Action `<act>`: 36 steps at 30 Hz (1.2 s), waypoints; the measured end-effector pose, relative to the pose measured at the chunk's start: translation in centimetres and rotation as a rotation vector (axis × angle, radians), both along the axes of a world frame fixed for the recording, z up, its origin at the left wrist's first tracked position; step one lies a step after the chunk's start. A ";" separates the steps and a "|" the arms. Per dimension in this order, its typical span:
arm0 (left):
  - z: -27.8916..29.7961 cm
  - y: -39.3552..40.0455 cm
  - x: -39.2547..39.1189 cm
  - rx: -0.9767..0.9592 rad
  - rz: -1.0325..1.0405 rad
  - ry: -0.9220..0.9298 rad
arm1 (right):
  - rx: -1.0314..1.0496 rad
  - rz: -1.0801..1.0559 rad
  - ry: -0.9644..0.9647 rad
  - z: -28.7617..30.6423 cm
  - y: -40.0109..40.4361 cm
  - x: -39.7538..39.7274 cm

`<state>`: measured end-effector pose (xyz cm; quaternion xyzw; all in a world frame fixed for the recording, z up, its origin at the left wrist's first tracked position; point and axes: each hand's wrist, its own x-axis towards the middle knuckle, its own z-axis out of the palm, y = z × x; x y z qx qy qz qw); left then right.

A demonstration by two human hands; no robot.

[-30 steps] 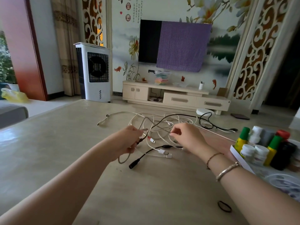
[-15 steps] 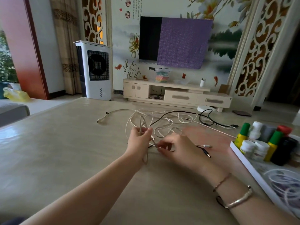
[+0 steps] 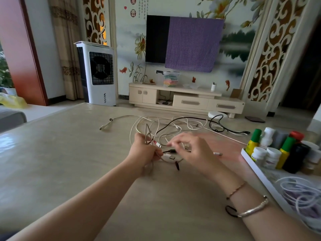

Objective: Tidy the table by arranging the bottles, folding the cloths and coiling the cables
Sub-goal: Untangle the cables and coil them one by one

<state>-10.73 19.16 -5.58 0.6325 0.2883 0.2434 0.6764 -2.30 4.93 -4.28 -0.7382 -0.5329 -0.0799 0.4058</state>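
Both hands work at the middle of the pale marbled desk, where I am sorting the tangle of white and black cables. My left hand is clenched round a gathered bunch of thin cable loops, with several plug ends poking out to its right. My right hand hovers just beside it, fingers curled as if pinching at a strand; motion blur keeps me from saying whether it actually has one.

What matters for the next pull: the loose cable lies beyond the hands, spreading far and right across the desk, its longest runs stretched left to right toward the cluster of small bottles in the white tray at the right edge. I judge the right hand nearer that slack, so it should draw strands in while the left keeps the bunch.
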 end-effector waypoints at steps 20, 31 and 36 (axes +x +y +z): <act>1.2 -1.3 -0.1 -0.461 -0.134 -0.080 | 0.231 0.061 1.041 1.7 0.3 0.4; 1.4 -2.5 -0.9 -0.558 -0.282 -0.010 | 0.211 0.170 0.901 3.1 1.0 -1.1; 1.0 -1.9 -0.9 -0.568 -0.313 -0.004 | 0.271 0.025 0.873 2.9 0.8 -0.1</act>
